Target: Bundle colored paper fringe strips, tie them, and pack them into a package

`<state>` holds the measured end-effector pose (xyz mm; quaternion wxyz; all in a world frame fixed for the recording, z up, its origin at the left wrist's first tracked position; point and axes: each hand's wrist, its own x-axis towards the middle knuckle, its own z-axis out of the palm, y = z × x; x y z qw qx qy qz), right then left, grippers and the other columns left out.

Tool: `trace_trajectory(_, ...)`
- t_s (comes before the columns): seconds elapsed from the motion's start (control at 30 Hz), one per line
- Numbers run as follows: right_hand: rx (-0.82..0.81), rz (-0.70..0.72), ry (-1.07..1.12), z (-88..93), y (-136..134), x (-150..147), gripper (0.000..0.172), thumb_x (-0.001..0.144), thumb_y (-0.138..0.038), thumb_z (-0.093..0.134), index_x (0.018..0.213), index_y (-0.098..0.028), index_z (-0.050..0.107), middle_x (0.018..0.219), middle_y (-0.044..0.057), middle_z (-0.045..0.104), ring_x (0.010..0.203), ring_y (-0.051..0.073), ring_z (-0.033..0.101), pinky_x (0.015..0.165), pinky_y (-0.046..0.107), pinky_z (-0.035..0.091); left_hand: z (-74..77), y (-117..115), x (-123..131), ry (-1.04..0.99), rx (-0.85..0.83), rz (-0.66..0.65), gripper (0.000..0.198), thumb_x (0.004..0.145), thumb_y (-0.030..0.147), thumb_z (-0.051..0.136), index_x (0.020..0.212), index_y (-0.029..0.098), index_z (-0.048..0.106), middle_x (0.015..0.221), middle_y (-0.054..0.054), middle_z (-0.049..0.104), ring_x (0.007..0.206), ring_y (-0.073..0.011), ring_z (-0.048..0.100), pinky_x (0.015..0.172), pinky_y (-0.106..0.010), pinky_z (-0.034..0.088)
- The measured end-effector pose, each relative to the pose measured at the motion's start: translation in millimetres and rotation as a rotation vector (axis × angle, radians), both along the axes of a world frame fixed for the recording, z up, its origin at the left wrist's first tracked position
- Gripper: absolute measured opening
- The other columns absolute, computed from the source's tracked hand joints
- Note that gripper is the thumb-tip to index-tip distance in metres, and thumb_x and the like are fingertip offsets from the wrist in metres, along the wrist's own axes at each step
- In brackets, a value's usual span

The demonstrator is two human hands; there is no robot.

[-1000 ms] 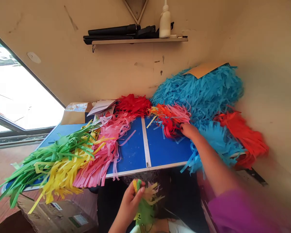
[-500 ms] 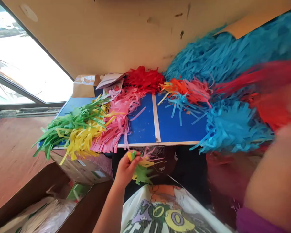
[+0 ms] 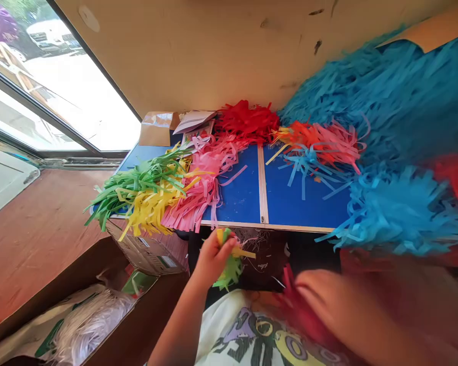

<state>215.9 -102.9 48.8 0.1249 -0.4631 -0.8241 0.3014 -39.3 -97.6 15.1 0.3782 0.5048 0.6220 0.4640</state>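
Observation:
My left hand (image 3: 209, 262) is closed at the table's front edge, pinching a small tassel of yellow and green paper strips (image 3: 231, 272) that hangs below its fingers. Close by on the right, my right hand (image 3: 322, 290) is smeared by motion, its fingers closed around a dark red bundle of paper strips (image 3: 297, 312) in front of my shirt. Beyond the left hand, green fringe (image 3: 141, 178), yellow fringe (image 3: 152, 206) and pink fringe (image 3: 194, 188) lie side by side. A multicoloured pile of orange, pink and blue strips (image 3: 320, 140) rests right of the table's seam.
The blue table (image 3: 232, 203) stands against a wall. Red fringe (image 3: 248, 122) and a large blue heap (image 3: 366, 86) lie along its back. Another blue bunch (image 3: 397, 211) overhangs the front edge. An open cardboard box (image 3: 152, 305) sits at lower left, by a window.
My right hand has come from the far right down to the front of my shirt, bringing red strips with it. The left hand keeps its tassel. The view has shifted left.

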Motion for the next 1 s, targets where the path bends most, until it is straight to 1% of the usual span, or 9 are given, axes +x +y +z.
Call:
trace_trajectory(0.07, -0.059, 0.172, 0.000, 0.5, 3, -28, 0.017, 0.084, -0.018, 0.048, 0.076, -0.022, 0.063, 0.075, 0.002, 0.064, 0.071, 0.015, 0.059, 0.064, 0.026, 0.044, -3.6, 7, 15, -0.023, -0.032, -0.130, 0.021, 0.081, 0.037, 0.052, 0.085, 0.017, 0.057, 0.077, -0.001, 0.057, 0.069, -0.0133, 0.052, 0.064, -0.024, 0.043)
trace_trajectory(0.13, -0.079, 0.226, 0.043, 1.4, 11, -53, 0.017, 0.083, -0.014, 0.047, 0.080, -0.021, 0.063, 0.080, 0.002, 0.065, 0.076, 0.016, 0.059, 0.068, 0.027, 0.044, -4.8, 12, 25, -0.028, -0.025, -0.227, 0.019, 0.084, 0.034, 0.048, 0.089, 0.017, 0.055, 0.083, -0.002, 0.057, 0.076, -0.0142, 0.052, 0.071, -0.025, 0.042)
trace_trajectory(0.27, -0.085, 0.141, 0.269, 4.0, 27, -73, 0.015, 0.083, -0.016, 0.047, 0.080, -0.020, 0.062, 0.080, 0.002, 0.065, 0.076, 0.015, 0.059, 0.069, 0.025, 0.044, -0.8, 16, 30, -0.039, -0.005, -0.342, 0.022, 0.087, 0.033, 0.039, 0.091, 0.017, 0.053, 0.087, -0.003, 0.054, 0.082, -0.0157, 0.049, 0.078, -0.028, 0.040)
trace_trajectory(0.43, -0.020, -0.031, 0.420, 0.5, 37, -72, 0.012, 0.082, -0.024, 0.051, 0.081, -0.021, 0.063, 0.082, 0.001, 0.067, 0.076, 0.015, 0.061, 0.069, 0.025, 0.046, 3.9, 15, 31, -0.015, 0.089, -0.473, 0.049, 0.089, 0.055, 0.021, 0.095, 0.017, 0.049, 0.089, -0.005, 0.053, 0.082, -0.0182, 0.047, 0.081, -0.032, 0.040)
trace_trajectory(0.57, -0.035, -0.116, 0.504, -7.0, 39, -73, 0.009, 0.079, -0.028, 0.055, 0.078, -0.022, 0.061, 0.077, 0.001, 0.067, 0.069, 0.015, 0.062, 0.063, 0.025, 0.047, 2.5, 15, 32, 0.071, 0.062, -0.537, 0.053, 0.080, 0.067, 0.037, 0.089, 0.016, 0.048, 0.084, -0.004, 0.049, 0.077, -0.0172, 0.044, 0.076, -0.030, 0.041)
trace_trajectory(0.67, -0.087, -0.166, 0.529, -13.1, 38, -74, 0.006, 0.077, -0.026, 0.056, 0.074, -0.021, 0.058, 0.071, -0.001, 0.065, 0.062, 0.014, 0.060, 0.058, 0.024, 0.046, 0.5, 14, 29, 0.066, 0.043, -0.591, 0.052, 0.078, 0.065, 0.045, 0.089, 0.015, 0.049, 0.084, -0.003, 0.048, 0.076, -0.0165, 0.044, 0.073, -0.029, 0.042)
trace_trajectory(0.73, -0.094, -0.180, 0.525, -16.4, 37, -74, 0.004, 0.075, -0.023, 0.056, 0.072, -0.021, 0.056, 0.067, -0.001, 0.062, 0.059, 0.013, 0.057, 0.057, 0.023, 0.044, 0.4, 13, 28, 0.031, 0.044, -0.633, 0.048, 0.079, 0.058, 0.050, 0.096, 0.014, 0.050, 0.090, -0.005, 0.050, 0.081, -0.0180, 0.047, 0.077, -0.030, 0.042)
trace_trajectory(0.87, -0.026, -0.231, 0.487, -17.9, 35, -73, 0.011, 0.066, -0.015, 0.063, 0.067, -0.020, 0.053, 0.068, -0.003, 0.053, 0.055, 0.010, 0.047, 0.050, 0.021, 0.038, 0.5, 13, 29, -0.021, 0.016, -0.660, 0.030, 0.086, 0.036, 0.049, 0.108, 0.017, 0.048, 0.105, -0.007, 0.054, 0.098, -0.0204, 0.050, 0.089, -0.033, 0.040)
trace_trajectory(1.0, 0.124, -0.187, 0.420, -10.5, 51, -56, 0.014, 0.067, -0.021, 0.066, 0.071, -0.020, 0.053, 0.072, -0.003, 0.049, 0.054, 0.009, 0.042, 0.051, 0.020, 0.037, -7.4, 12, 28, -0.059, -0.062, -0.508, 0.027, 0.087, 0.032, 0.046, 0.109, 0.018, 0.050, 0.102, -0.006, 0.057, 0.101, -0.0215, 0.050, 0.091, -0.034, 0.039)
